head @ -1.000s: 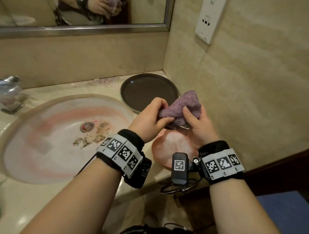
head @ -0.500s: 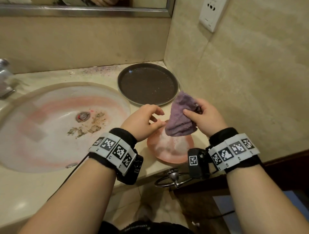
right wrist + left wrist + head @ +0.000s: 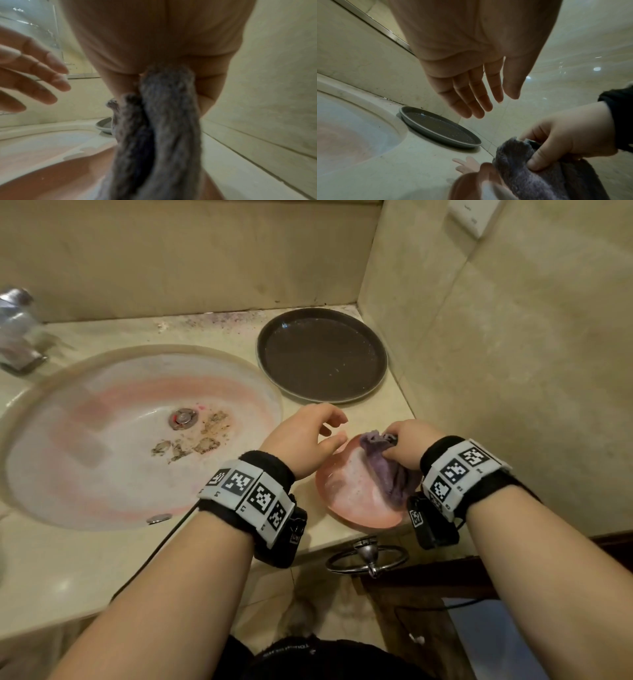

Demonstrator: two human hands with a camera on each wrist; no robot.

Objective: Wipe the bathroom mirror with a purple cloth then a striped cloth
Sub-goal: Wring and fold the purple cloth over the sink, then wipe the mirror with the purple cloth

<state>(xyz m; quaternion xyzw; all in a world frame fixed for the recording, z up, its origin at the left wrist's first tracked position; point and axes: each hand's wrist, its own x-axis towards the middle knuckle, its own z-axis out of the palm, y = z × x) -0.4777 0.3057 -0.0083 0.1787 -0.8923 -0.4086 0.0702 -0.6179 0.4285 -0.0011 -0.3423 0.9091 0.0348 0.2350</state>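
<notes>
My right hand grips the purple cloth by its top, and the cloth hangs down into a pink plate on the counter's front right. The left wrist view shows the cloth pinched under the right thumb. My left hand hovers just left of the plate, fingers relaxed and holding nothing. From the left wrist its fingers hang straight. In the right wrist view the cloth fills the middle. Only a strip of the mirror frame shows. No striped cloth is in view.
A dark round tray lies in the counter's back right corner against the tiled wall. The sink basin with crumbs near its drain fills the left, with a tap at far left. A metal towel ring hangs below the counter edge.
The left hand let go of the purple cloth and drew back to the left. The right hand lowered the cloth down onto the pink plate. The view tilted down, away from the mirror.
</notes>
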